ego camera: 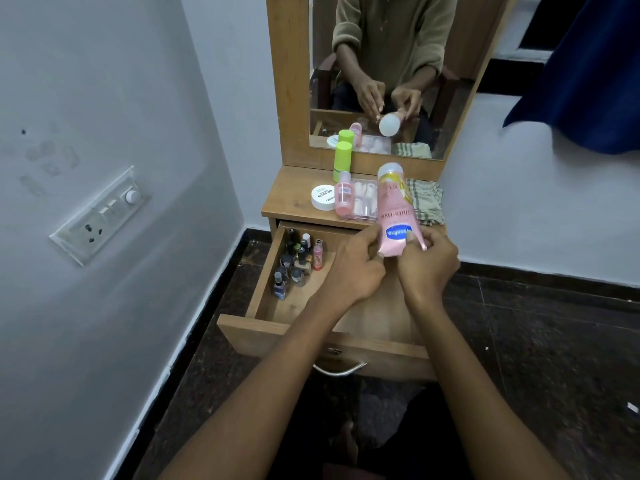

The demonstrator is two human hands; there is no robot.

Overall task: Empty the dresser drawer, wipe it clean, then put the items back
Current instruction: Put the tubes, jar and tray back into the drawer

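Both hands, left hand (pixel 349 268) and right hand (pixel 427 263), pinching pink lotion tube (pixel 398 216) over open drawer (pixel 294 306). Nail polish bottles (pixel 294 261) at drawer's 10 o'clock. Jar (pixel 322 197), green bottle (pixel 343 161), cloth (pixel 426 202) on dresser top (pixel 287 199). Emptying or refilling half done; cannot tell which.

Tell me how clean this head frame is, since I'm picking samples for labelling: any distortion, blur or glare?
Head view: wide-angle bending bows the wall edges and the drawer; lighting dim and even, no harsh glare; the pink lotion tube label reads sharply; the small bottles look soft; the floor at right smears.
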